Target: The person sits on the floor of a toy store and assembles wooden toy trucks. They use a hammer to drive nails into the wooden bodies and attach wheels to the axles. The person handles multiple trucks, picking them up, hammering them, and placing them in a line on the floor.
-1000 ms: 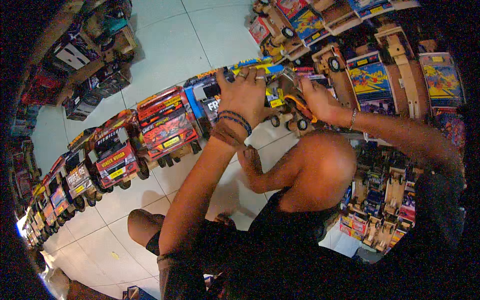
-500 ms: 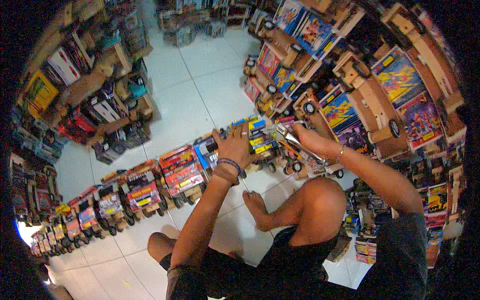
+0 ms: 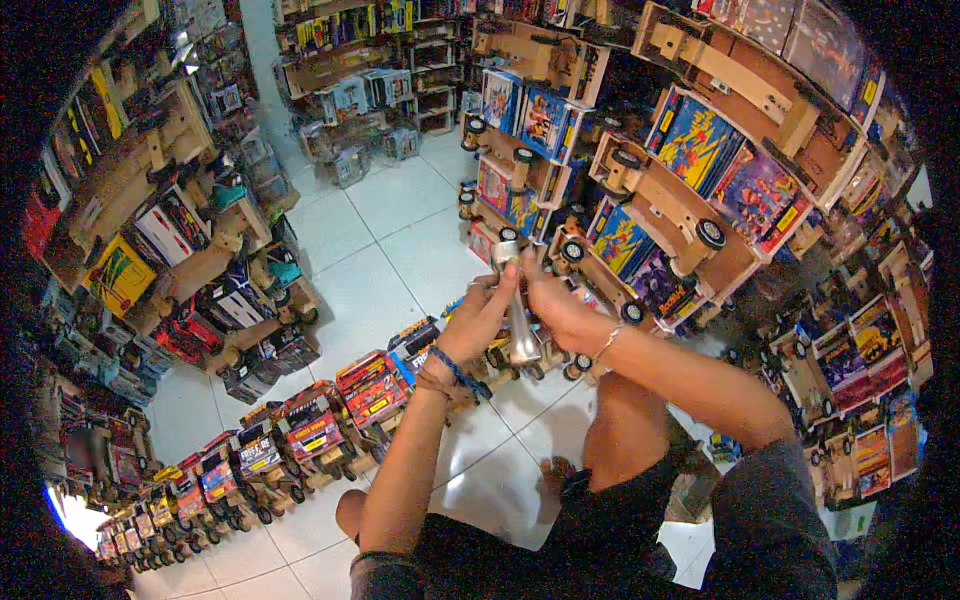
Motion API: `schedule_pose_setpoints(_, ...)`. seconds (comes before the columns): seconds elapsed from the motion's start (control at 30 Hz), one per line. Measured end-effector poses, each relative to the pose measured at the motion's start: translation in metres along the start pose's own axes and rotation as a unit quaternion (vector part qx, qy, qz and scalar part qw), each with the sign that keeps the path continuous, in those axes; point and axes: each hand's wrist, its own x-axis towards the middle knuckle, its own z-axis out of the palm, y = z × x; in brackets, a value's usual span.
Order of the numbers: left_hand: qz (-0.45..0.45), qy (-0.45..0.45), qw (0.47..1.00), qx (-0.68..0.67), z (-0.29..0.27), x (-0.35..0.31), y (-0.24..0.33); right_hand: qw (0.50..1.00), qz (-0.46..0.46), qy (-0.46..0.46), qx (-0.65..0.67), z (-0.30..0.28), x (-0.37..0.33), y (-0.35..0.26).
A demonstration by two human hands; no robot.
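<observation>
A shiny silver hand tool point(image 3: 519, 325), shaped like a staple gun, is held up between my two hands above the row of toy trucks. My left hand point(image 3: 475, 322) is closed on its left side, the thumb pressed against the metal. From the right, my right hand point(image 3: 560, 305) grips it too, its fingers partly hidden behind the tool. Below my left wrist stands a blue and black toy truck point(image 3: 412, 345). Beside that one is a red toy truck point(image 3: 370, 388). The trucks directly under the tool are mostly covered by my hands.
A long line of wheeled toy trucks point(image 3: 262, 448) runs across the tiled floor point(image 3: 370, 270) to the lower left. Stacked wooden toy trucks with printed panels point(image 3: 690, 150) rise at the right. Another stack point(image 3: 150, 250) stands at the left. My bent knee is close below my hands.
My left hand has left the truck it lay on and taken hold of the tool. My right hand has brought the tool leftward and turned it more upright. The view has shifted.
</observation>
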Motion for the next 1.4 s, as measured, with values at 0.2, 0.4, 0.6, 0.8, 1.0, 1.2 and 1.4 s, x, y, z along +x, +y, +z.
schedule_pose_setpoints(0.2,-0.2,0.04,0.975,-0.09,-0.031,0.011,-0.007,0.957,-0.188,-0.06,-0.213,-0.055,0.039,-0.005)
schedule_pose_setpoints(0.4,-0.245,0.029,0.968,0.046,-0.067,-0.005,0.002,0.81,-0.316,-0.09,-0.485,-0.113,0.087,0.05)
schedule_pose_setpoints(0.6,-0.305,-0.043,0.941,0.138,-0.071,-0.032,0.025,0.762,-0.298,-0.181,-0.546,-0.103,0.142,0.11)
schedule_pose_setpoints(0.8,-0.295,-0.109,0.925,0.215,-0.049,-0.015,0.032,0.785,-0.315,-0.254,-0.468,-0.103,0.142,0.1)
schedule_pose_setpoints(1.0,-0.285,-0.128,0.889,0.333,-0.03,0.018,0.006,0.799,-0.288,-0.254,-0.463,-0.102,0.136,0.095)
schedule_pose_setpoints(1.2,-0.261,-0.172,0.854,0.417,-0.022,0.038,-0.027,0.805,-0.304,-0.246,-0.447,-0.106,0.136,0.1)
schedule_pose_setpoints(1.4,-0.242,-0.194,0.84,0.445,-0.017,0.045,-0.037,0.825,-0.352,-0.207,-0.39,-0.109,0.136,0.111)
